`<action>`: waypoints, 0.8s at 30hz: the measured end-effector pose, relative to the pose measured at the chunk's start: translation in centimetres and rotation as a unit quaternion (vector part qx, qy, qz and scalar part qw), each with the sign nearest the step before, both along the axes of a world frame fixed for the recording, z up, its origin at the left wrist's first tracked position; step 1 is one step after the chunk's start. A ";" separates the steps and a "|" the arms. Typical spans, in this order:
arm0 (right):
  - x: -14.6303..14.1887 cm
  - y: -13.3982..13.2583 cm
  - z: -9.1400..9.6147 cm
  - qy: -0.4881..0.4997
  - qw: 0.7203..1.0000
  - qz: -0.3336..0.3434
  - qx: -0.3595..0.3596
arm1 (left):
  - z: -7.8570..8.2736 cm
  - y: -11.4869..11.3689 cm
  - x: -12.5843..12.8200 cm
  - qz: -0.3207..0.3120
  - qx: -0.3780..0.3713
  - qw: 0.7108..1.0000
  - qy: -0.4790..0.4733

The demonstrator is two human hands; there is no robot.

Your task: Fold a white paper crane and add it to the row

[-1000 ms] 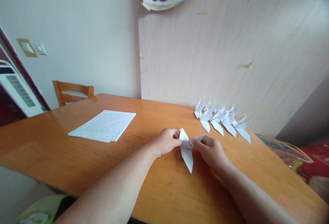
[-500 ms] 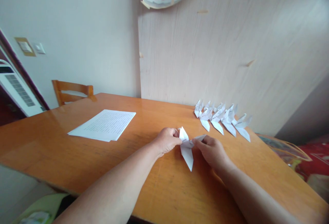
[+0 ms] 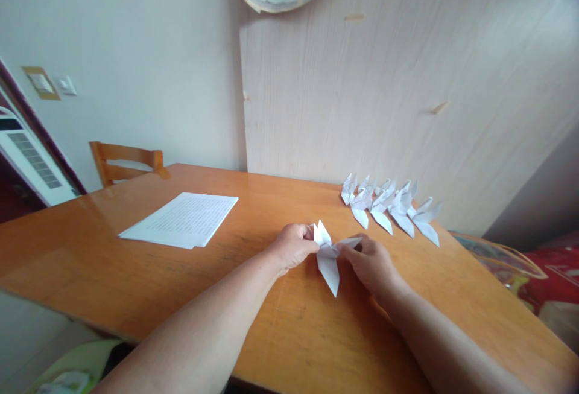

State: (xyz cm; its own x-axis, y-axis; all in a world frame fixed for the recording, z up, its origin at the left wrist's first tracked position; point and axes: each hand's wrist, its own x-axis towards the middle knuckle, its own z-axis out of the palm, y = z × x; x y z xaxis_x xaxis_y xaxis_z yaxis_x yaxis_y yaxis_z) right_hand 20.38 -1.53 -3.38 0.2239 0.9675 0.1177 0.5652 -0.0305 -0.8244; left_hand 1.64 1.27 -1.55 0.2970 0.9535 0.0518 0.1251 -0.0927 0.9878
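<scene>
A folded white paper crane [image 3: 328,270] is held just above the table, between my two hands. My left hand [image 3: 296,248] pinches its left end, thumb toward me, with the fingertips partly hidden behind the paper. On the other side, my right hand [image 3: 368,261] grips the pointed right end between thumb and fingers. One wing points down toward me and the other stands up at the back. Beyond my right hand, several finished-looking paper cranes [image 3: 382,220] stand grouped on the table.
A stack of written paper sheets [image 3: 178,219] lies on the wooden table [image 3: 262,333] to the left. A wooden chair [image 3: 126,155] stands at the far left edge. The wall panel [image 3: 316,110] rises behind the table. Red items [image 3: 552,267] are beyond the right edge.
The view has shifted very slightly. Both hands keep their hold on the paper crane, with hardly any visible movement.
</scene>
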 end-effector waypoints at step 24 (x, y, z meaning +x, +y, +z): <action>-0.3 0.1 0.1 -0.046 0.998 -0.036 0.020 | -0.4 0.2 -0.1 0.004 0.009 1.000 0.020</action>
State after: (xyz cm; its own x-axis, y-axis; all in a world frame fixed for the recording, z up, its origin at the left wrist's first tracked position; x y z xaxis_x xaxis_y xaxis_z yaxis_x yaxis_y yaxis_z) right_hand 20.10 -1.42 -3.32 0.2785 0.9437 0.1784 0.6357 -0.0419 -0.7708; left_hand 1.54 1.43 -1.94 0.2908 0.9550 0.0580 0.1653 -0.1099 0.9801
